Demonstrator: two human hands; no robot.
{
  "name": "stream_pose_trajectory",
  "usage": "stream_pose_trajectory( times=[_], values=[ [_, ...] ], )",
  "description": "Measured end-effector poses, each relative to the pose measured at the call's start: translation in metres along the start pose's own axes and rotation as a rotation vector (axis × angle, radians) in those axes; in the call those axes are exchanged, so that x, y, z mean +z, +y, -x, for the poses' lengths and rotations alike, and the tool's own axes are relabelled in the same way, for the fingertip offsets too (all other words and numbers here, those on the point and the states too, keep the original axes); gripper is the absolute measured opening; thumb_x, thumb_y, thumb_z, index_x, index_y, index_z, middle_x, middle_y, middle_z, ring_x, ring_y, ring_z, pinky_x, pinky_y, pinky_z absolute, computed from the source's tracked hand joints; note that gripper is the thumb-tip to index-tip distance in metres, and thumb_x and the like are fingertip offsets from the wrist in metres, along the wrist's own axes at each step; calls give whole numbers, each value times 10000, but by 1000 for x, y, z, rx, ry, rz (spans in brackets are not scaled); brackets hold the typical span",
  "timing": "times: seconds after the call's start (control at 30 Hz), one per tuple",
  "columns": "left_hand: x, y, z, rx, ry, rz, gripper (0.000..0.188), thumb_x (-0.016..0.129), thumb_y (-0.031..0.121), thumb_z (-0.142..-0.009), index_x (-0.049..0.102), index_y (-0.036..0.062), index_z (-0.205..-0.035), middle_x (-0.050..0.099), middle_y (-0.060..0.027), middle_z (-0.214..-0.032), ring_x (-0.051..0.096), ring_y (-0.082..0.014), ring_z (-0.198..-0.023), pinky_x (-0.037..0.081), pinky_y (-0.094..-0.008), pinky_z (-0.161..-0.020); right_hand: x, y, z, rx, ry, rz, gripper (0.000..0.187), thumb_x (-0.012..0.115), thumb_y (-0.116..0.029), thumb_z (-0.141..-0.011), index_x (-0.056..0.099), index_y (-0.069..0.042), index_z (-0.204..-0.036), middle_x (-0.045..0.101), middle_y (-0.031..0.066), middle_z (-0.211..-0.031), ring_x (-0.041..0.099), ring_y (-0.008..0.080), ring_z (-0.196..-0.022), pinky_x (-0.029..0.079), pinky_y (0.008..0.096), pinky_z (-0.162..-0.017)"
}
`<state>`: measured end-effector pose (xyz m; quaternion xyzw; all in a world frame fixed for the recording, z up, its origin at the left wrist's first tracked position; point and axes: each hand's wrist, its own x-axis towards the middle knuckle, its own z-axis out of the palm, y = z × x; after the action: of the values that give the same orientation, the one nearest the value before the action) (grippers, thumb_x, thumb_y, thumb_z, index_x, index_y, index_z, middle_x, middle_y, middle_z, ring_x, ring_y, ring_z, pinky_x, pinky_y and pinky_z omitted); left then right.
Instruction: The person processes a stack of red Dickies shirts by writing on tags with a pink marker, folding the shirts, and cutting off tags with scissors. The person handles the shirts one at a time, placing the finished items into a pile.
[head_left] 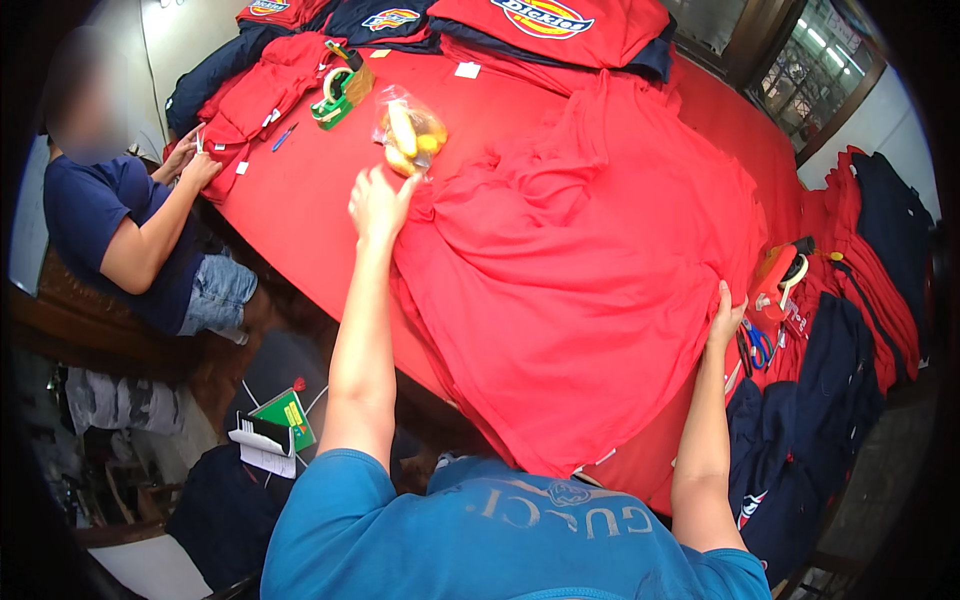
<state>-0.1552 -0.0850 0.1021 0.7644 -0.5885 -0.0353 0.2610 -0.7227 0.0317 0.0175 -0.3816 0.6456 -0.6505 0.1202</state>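
A large red garment (570, 290), likely a T-shirt, lies spread and wrinkled across the table in front of me. At its left edge is my left hand (380, 205), fingers apart, touching or almost touching a bunched part of the cloth. Just beyond those fingers sits a clear plastic bag of yellow fruit (403, 130), which look like bananas. My right hand (727, 318) is closed on the garment's right edge, its fingertips partly hidden. Close by on that side are a red tape dispenser (772, 285) and blue-handled scissors (760, 348).
Red and navy garments are stacked along the far edge (560, 25) and right side (800, 420). A green tape dispenser (343, 95) and blue pen (284, 138) lie on the red-covered table (300, 200). A co-worker (140, 220) stands at left, handling small scissors.
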Motion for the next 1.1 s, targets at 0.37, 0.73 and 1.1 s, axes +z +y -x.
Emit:
stream_pose_trajectory(
  times=[0.37,0.73,1.1],
  values=[
    [86,70,-171,489,-394,-1053,517,339,296,-947,479,74,-1393,373,-92,-1513,179,-260,-1467,-43,-536,-1171,0,11,-1,-71,28,151,448,646,-280,-905,539,61,-1176,610,161,-1115,570,254,-1011,427,343,-927],
    [64,0,-174,464,-385,-967,573,386,384,-860,614,6,-1225,641,-149,-1208,580,-257,-1184,72,-514,-1185,-10,42,-4,-34,34,-3,432,644,-236,-906,530,68,-1191,588,170,-1153,555,240,-1044,412,342,-946],
    [12,-117,-131,525,-320,-1047,655,431,399,-850,450,15,-1380,586,-141,-1292,481,-254,-1283,60,-491,-1188,15,-2,2,-34,59,-6,463,708,-224,-863,546,65,-1186,646,145,-1122,612,216,-1001,463,315,-920]
  ],
)
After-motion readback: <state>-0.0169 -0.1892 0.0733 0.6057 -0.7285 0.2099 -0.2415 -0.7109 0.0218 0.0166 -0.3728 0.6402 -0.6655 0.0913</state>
